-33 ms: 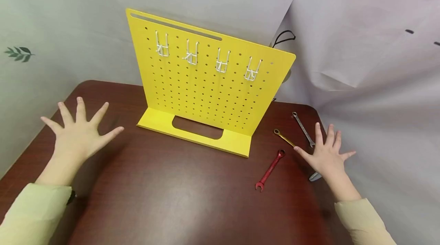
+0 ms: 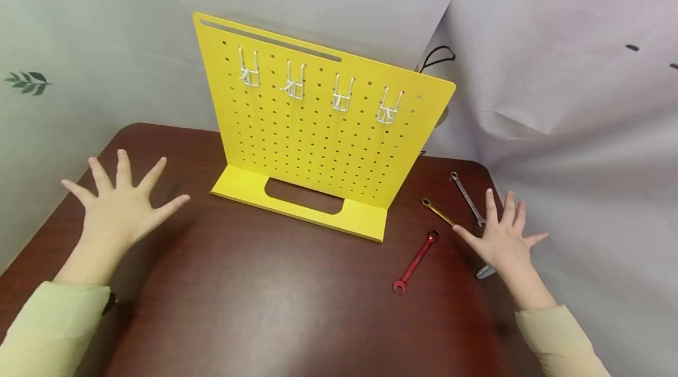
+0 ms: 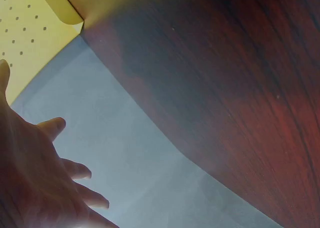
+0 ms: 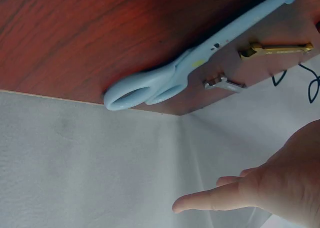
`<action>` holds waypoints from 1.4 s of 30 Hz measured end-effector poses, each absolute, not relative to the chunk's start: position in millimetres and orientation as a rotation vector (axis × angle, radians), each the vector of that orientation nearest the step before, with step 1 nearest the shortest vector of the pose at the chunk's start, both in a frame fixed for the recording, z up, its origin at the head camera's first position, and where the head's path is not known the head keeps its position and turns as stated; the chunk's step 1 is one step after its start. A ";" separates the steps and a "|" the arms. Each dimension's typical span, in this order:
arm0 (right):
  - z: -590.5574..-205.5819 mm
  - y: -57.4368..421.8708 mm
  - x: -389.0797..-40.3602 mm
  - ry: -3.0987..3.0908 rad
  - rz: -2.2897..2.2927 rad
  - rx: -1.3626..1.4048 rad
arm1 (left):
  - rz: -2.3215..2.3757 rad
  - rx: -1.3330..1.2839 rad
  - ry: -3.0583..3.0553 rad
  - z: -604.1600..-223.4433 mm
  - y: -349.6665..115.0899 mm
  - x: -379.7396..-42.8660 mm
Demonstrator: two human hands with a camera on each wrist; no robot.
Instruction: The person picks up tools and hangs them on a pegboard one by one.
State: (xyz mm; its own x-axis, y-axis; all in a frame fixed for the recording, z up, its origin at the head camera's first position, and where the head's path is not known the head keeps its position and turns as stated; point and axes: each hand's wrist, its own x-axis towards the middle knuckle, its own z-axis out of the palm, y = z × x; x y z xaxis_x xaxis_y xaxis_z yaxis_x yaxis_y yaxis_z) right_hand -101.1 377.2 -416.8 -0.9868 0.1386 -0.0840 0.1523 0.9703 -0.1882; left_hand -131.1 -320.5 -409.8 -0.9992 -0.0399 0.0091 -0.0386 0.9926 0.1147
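My left hand (image 2: 115, 212) is spread wide over the left side of the table, holding nothing. On the right, my right hand (image 2: 505, 243) is also spread and bare, its thumb or finger tip overlapping the end of a gold wrench (image 2: 439, 212) in the head view. Nearby lie a silver wrench (image 2: 468, 199) and a red wrench (image 2: 416, 262). Partly hidden under the right hand is a pale blue pair of scissors (image 4: 192, 63), its looped handles plain in the right wrist view. Between the hands stands a yellow pegboard (image 2: 318, 130) carrying several white wire hooks (image 2: 341, 93).
The dark red-brown table (image 2: 254, 289) has rounded back corners. Pale cloth (image 2: 577, 100) hangs behind and to the right of it. A black cord loop (image 2: 438, 57) sticks out behind the pegboard's right edge. The pegboard's foot (image 2: 243, 192) rests on the tabletop.
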 end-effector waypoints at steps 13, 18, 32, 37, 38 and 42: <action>-410.8 369.1 -105.8 3.077 -0.340 0.241 | -0.189 0.052 -3.098 -416.6 -324.7 -136.3; -409.1 360.3 -107.2 3.128 -0.376 0.226 | -0.192 0.045 -3.065 -419.8 -327.4 -138.8; -413.1 324.4 -114.5 3.332 -0.736 0.125 | -0.556 -0.054 -2.877 -421.3 -310.8 -162.3; -408.7 306.3 -121.8 3.345 -0.883 0.067 | -0.748 -0.108 -2.772 -422.8 -295.2 -170.1; -407.9 302.3 -123.2 3.344 -0.913 0.056 | -0.789 -0.119 -2.747 -423.2 -292.2 -171.6; -407.7 286.7 -129.0 3.344 -1.027 0.002 | -0.928 -0.153 -2.670 -424.1 -279.6 -178.9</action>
State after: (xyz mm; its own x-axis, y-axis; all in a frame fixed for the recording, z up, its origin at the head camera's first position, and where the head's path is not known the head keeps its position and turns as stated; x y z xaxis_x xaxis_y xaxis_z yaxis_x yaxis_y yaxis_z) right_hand -129.0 286.7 -407.7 -0.9371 0.1033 0.3335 -0.1017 0.8331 -0.5437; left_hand -178.9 -279.6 -424.1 -0.9464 -0.0005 0.3229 0.1998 0.7846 0.5869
